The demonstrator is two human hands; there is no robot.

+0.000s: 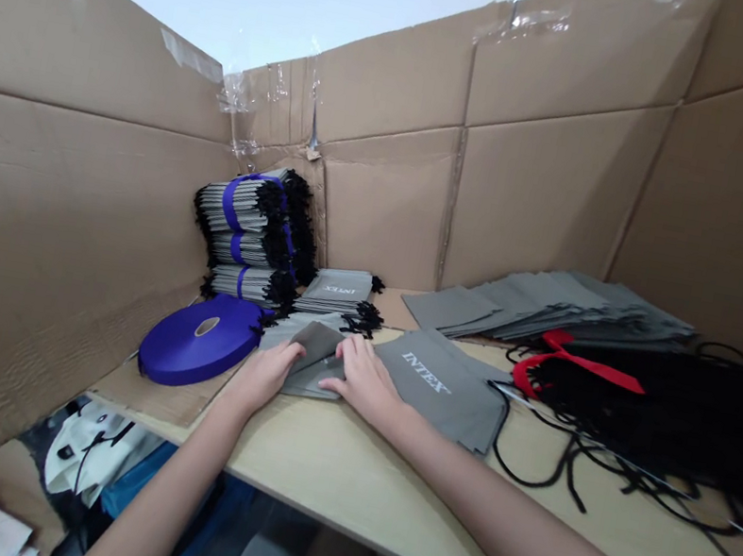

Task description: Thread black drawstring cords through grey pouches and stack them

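Between my hands a grey fabric piece [315, 341] is raised and partly folded over other grey pieces near the table's front edge. My left hand [268, 373] pinches its left side between thumb and fingers. On its right side is my right hand [364, 378], thumb and index finger apart, the fingertips touching the fabric. Just right of that hand lies a stack of grey pouches [435, 385] with white INTEX lettering. Behind my hands sits another pouch stack [339, 290] with black cord ends at its right.
A purple ribbon roll [199, 339] lies at the left, with ribbon-tied pouch bundles [249, 237] piled behind it. Grey fabric pieces [540, 303] spread at the back right. Black cords [684, 419] with a red tie [587, 362] cover the right side. Cardboard walls [386, 194] surround the table [339, 464].
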